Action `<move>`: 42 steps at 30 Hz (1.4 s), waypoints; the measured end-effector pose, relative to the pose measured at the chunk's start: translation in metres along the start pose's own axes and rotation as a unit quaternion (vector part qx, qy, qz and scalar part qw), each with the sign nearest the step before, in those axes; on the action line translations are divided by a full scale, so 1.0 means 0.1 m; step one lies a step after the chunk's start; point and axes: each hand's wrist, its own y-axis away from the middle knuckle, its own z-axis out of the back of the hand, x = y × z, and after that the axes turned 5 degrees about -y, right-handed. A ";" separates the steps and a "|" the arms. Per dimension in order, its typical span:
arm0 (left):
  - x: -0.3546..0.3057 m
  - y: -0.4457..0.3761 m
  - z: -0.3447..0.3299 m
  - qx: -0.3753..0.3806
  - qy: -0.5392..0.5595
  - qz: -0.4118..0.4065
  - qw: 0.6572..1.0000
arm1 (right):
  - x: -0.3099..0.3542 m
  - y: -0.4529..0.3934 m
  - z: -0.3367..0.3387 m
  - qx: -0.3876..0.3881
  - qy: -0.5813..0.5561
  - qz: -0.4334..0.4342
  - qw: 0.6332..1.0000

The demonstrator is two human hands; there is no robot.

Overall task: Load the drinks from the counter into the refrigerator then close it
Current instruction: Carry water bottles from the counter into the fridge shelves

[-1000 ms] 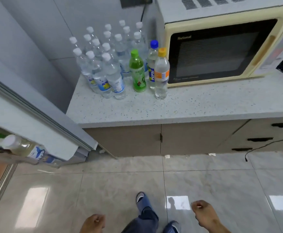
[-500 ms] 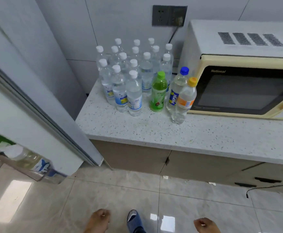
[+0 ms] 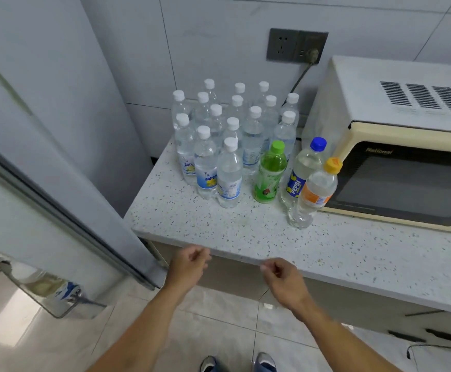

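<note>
Left hand (image 3: 189, 267) and right hand (image 3: 283, 277) loosely curled, empty, at front edge of speckled surface (image 3: 219, 226). Beyond hands: cluster of white-capped water bottles (image 3: 229, 173), green bottle (image 3: 268, 173), Pepsi bottle (image 3: 303, 170), orange-capped bottle (image 3: 315, 191) touching. Microwave (image 3: 396, 146) beyond right hand. Open refrigerator door (image 3: 31, 200) left of left hand.

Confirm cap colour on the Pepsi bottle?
Blue. The Pepsi bottle stands beside the microwave; its cap shows clearly in the head view.

Bright, even light (edges bowed, hands blurred).
</note>
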 end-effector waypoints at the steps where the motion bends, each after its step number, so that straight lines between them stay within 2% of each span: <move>1: -0.18 -0.08 0.02 -0.032 0.008 -0.013 0.999 | 0.26 -0.12 -0.01 -0.008 -0.013 0.038 0.999; 6: -1.16 -0.49 0.17 -0.226 0.040 -0.094 0.969 | 1.45 -0.67 -0.01 -0.055 -0.039 0.179 0.981; 9: -1.61 -0.70 0.28 -0.258 0.011 -0.155 0.954 | 1.88 -0.91 0.02 -0.086 -0.038 0.251 0.964; 13: -1.95 -0.95 0.36 -0.242 -0.127 -0.188 0.943 | 2.15 -1.18 0.05 -0.078 0.054 0.298 0.950; 16: -2.02 -1.07 0.37 -0.212 -0.268 -0.229 0.911 | 2.21 -1.31 0.06 -0.030 0.139 0.300 0.943; 18: -2.03 -1.11 0.37 -0.200 -0.314 -0.231 0.899 | 2.23 -1.33 0.07 -0.017 0.160 0.298 0.941; 22: -2.01 -1.02 0.34 -0.233 -0.244 -0.245 0.909 | 2.17 -1.24 0.12 -0.005 0.111 0.312 0.944; 27: -1.86 -0.75 0.32 -0.235 -0.183 -0.298 0.907 | 1.92 -1.05 0.20 -0.013 0.035 0.341 0.939; 33: -1.60 -0.51 0.33 -0.229 -0.145 -0.316 0.909 | 1.72 -0.91 0.33 -0.040 -0.016 0.314 0.948; 37: -1.47 -0.51 0.27 -0.192 -0.112 -0.305 0.926 | 1.61 -0.86 0.35 -0.059 -0.042 0.294 0.953; 42: -1.27 -0.62 0.22 -0.106 -0.036 -0.235 0.966 | 1.39 -0.79 0.28 -0.050 -0.078 0.242 0.966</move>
